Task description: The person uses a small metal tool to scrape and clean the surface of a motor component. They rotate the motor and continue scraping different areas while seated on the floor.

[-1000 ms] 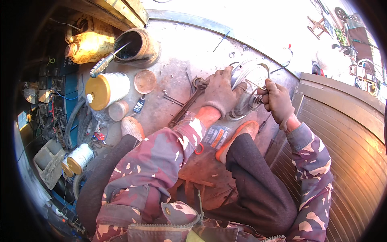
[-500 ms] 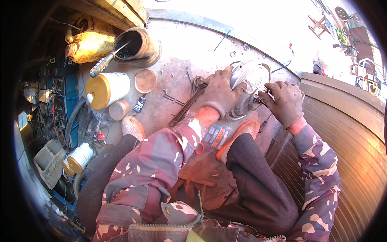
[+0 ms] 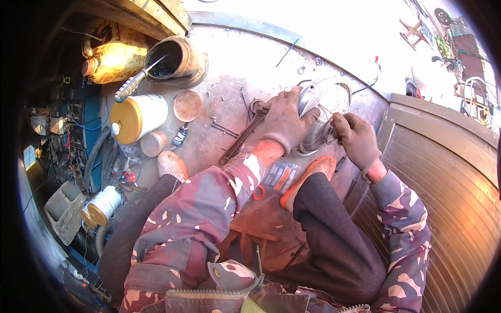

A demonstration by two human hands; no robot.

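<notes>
A round, silver metal housing (image 3: 324,99) lies on the floor in front of me, with a wire-like rim arching over its top. My left hand (image 3: 286,121), in a grey glove, grips its left side, fingers over the edge and thumb across the near face. At the housing's lower right, my gloved right hand (image 3: 357,140) is closed, with thumb and fingers pinched together. What lies in that pinch is hidden by the fingers. Left of my left hand, an adjustable wrench (image 3: 244,134) lies slanted on the floor.
At left stand an oily yellow jug (image 3: 116,58), an open dirty can (image 3: 192,61) with a screwdriver (image 3: 133,83) across it, and a white tub (image 3: 148,116) with a yellow lid. A blister pack (image 3: 281,175) lies between my shoes. A ribbed metal panel (image 3: 443,182) borders the right.
My right hand has turned and shifted slightly left and down, its fingers now bunched by the housing's edge. My left hand stays in place on the housing.
</notes>
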